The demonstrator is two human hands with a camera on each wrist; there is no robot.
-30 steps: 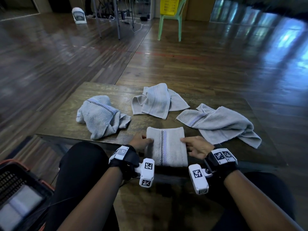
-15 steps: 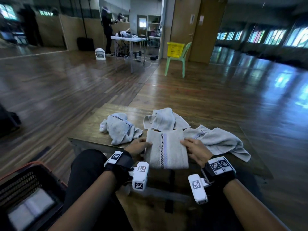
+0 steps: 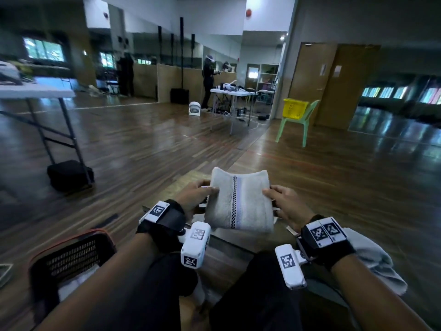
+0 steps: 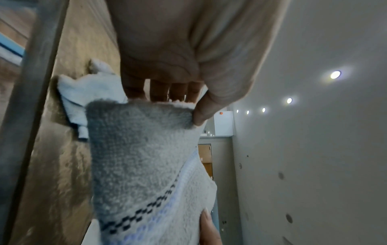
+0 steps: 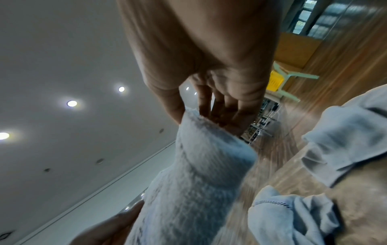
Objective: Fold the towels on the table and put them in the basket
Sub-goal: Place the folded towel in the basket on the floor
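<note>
A folded pale grey towel (image 3: pixel 239 203) with a dark checked stripe is held up off the table between both hands. My left hand (image 3: pixel 199 195) pinches its left edge, thumb on top and fingers beneath, as the left wrist view shows on the same towel (image 4: pixel 142 159). My right hand (image 3: pixel 282 201) pinches the right edge of the towel (image 5: pixel 196 179) in the same way. A dark mesh basket (image 3: pixel 71 259) with an orange rim stands on the floor at my lower left, with folded white towels inside. A crumpled towel (image 3: pixel 374 263) lies on the table behind my right wrist.
My knees in black trousers fill the bottom of the head view. Other loose towels (image 5: pixel 345 139) lie on the wooden table (image 4: pixel 62 165). A folding table (image 3: pixel 35 91) stands at the left, a green chair (image 3: pixel 300 123) with a yellow basket farther back.
Both hands have lifted the folded towel off the table and toward me. The head view has tilted up, so most of the table and loose towels have dropped out of sight.
</note>
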